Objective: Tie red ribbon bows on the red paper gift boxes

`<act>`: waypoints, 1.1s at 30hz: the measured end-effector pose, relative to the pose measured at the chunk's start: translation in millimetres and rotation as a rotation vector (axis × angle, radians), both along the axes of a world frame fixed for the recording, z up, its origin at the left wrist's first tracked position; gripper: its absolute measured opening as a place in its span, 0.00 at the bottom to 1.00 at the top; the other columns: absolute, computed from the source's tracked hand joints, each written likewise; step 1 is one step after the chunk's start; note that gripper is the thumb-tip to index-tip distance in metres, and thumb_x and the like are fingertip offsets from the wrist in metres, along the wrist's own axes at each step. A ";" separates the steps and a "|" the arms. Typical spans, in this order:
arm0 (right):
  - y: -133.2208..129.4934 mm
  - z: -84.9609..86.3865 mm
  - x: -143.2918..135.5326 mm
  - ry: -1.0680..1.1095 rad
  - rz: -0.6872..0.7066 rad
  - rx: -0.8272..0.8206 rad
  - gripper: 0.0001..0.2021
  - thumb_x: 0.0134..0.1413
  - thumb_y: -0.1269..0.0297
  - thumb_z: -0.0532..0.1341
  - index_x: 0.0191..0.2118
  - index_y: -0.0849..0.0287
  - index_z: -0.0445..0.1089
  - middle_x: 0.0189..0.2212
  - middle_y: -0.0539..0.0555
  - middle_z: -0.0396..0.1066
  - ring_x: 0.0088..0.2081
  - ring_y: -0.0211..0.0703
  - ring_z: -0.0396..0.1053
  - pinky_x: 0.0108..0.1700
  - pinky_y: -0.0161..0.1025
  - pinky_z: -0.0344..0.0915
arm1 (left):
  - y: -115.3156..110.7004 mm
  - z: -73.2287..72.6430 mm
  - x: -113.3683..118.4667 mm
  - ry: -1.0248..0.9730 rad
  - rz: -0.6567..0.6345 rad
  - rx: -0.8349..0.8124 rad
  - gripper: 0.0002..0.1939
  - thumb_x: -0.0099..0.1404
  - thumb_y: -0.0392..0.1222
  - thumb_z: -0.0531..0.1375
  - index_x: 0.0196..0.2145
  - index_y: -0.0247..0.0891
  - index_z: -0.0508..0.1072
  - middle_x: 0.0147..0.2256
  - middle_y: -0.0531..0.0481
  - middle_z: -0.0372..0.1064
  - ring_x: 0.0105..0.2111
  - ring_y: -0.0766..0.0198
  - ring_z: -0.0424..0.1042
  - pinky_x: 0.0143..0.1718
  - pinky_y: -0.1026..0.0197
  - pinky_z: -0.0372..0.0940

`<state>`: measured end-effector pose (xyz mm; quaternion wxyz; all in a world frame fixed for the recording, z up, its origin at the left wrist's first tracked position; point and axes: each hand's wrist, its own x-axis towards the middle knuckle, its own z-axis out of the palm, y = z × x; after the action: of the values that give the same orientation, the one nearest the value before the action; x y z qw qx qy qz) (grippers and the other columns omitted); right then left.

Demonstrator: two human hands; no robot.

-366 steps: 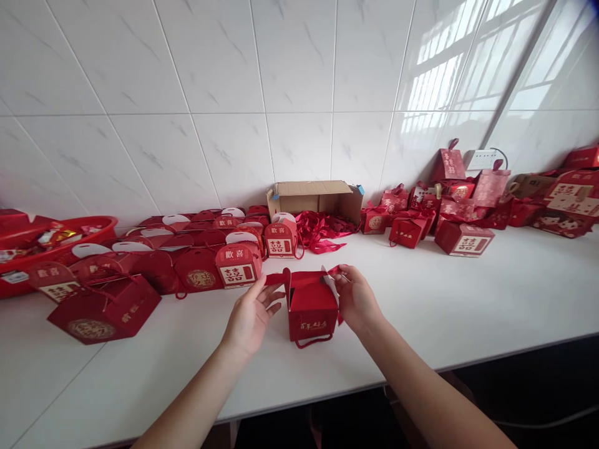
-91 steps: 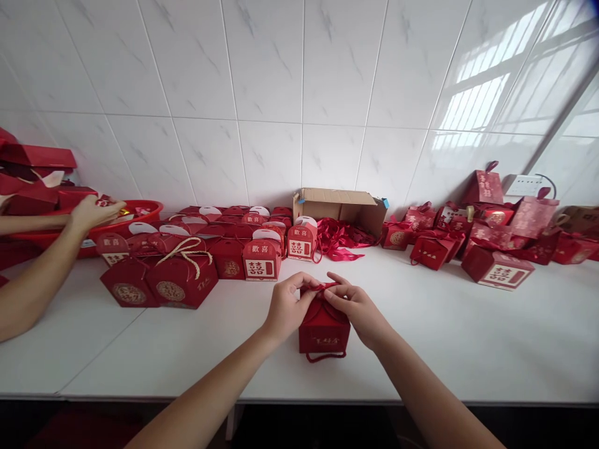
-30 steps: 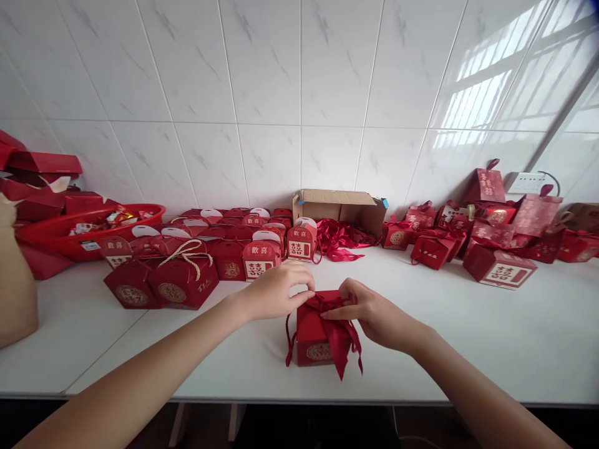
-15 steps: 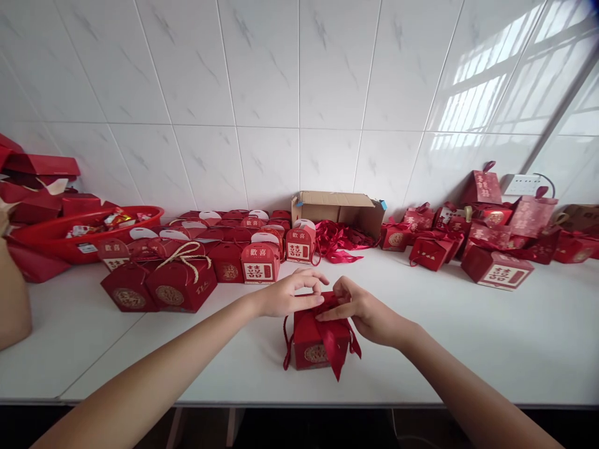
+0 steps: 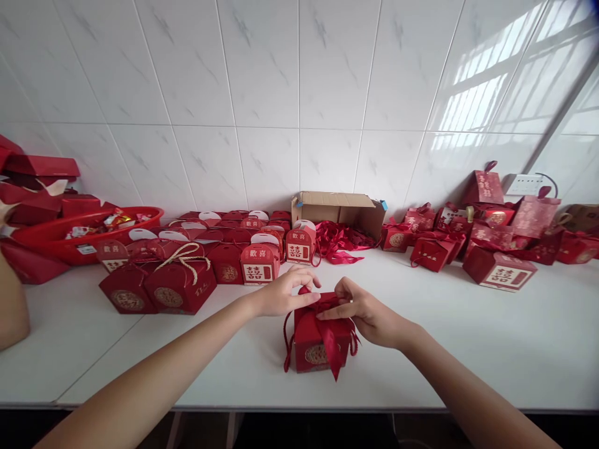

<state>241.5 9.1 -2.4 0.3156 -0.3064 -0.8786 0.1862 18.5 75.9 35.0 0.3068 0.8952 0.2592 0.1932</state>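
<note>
A small red box [image 5: 309, 340] with a gold round emblem stands on the white table in front of me. Red ribbon [image 5: 331, 349] lies across its top and hangs down the front, and a red cord loops at its left side. My left hand [image 5: 287, 292] is at the top left of the box, fingers bent over the ribbon and closed on part of it. From the right, my right hand [image 5: 367, 308] pinches the ribbon on the box top between thumb and finger.
Several red boxes [image 5: 180, 284] stand at the left, beside a red basin [image 5: 47, 235] of sweets. Behind, a cardboard box [image 5: 337, 199] spills red ribbons. More red boxes [image 5: 498, 269] are at the right. Another person's arm [image 5: 13, 305] shows at the left edge.
The ribbon end at the box's right side has drawn up into a loop shape. My left hand has shifted slightly left; my right hand has hardly moved.
</note>
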 end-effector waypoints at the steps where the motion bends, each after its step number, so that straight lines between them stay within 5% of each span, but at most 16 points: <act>1: 0.1 0.3 -0.3 0.018 0.004 0.009 0.21 0.61 0.75 0.48 0.48 0.49 0.72 0.34 0.53 0.53 0.37 0.40 0.59 0.39 0.40 0.66 | -1.8 -1.3 2.3 -0.034 0.009 -0.038 0.13 0.62 0.49 0.56 0.25 0.38 0.65 0.44 0.48 0.68 0.48 0.57 0.61 0.49 0.55 0.57; 7: -0.7 5.1 -4.0 0.210 -0.062 -0.019 0.11 0.62 0.71 0.50 0.45 0.57 0.66 0.36 0.54 0.63 0.36 0.38 0.62 0.39 0.38 0.64 | -12.2 -8.7 16.6 -0.194 0.137 -0.205 0.16 0.60 0.49 0.58 0.22 0.37 0.61 0.31 0.50 0.69 0.32 0.64 0.65 0.37 0.60 0.60; 12: 1.9 5.4 -12.6 0.256 -0.176 -0.090 0.06 0.61 0.64 0.52 0.42 0.58 0.62 0.27 0.49 0.62 0.29 0.36 0.60 0.32 0.34 0.60 | -15.7 -10.4 20.8 -0.227 0.152 -0.253 0.19 0.56 0.49 0.60 0.18 0.37 0.57 0.28 0.51 0.68 0.29 0.65 0.65 0.33 0.61 0.58; 18: 16.7 -2.5 -24.6 0.262 -0.405 0.001 0.09 0.61 0.58 0.50 0.33 0.57 0.59 0.19 0.45 0.58 0.21 0.34 0.54 0.25 0.32 0.54 | -11.1 -17.2 24.2 -0.209 0.155 -0.260 0.22 0.53 0.50 0.62 0.17 0.38 0.53 0.19 0.57 0.54 0.23 0.69 0.58 0.26 0.64 0.55; 26: 27.1 -11.5 -11.8 0.129 -0.470 0.262 0.12 0.58 0.60 0.54 0.26 0.56 0.53 0.19 0.46 0.56 0.23 0.35 0.53 0.26 0.33 0.51 | -9.3 -24.8 18.3 -0.287 0.093 -0.374 0.24 0.48 0.43 0.67 0.16 0.39 0.51 0.26 0.50 0.68 0.43 0.56 0.68 0.44 0.55 0.61; 33: 15.8 -4.4 -9.0 0.380 -0.313 -0.086 0.11 0.57 0.56 0.57 0.32 0.57 0.57 0.19 0.44 0.56 0.22 0.34 0.54 0.25 0.33 0.54 | -14.7 -25.9 14.0 -0.374 0.115 -0.518 0.19 0.53 0.46 0.65 0.20 0.37 0.57 0.37 0.46 0.72 0.38 0.61 0.69 0.40 0.59 0.62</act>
<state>232.4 24.9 -6.7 0.4869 -0.4113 -0.7365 0.2264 32.4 61.2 9.1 0.5551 0.7204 0.2889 0.2990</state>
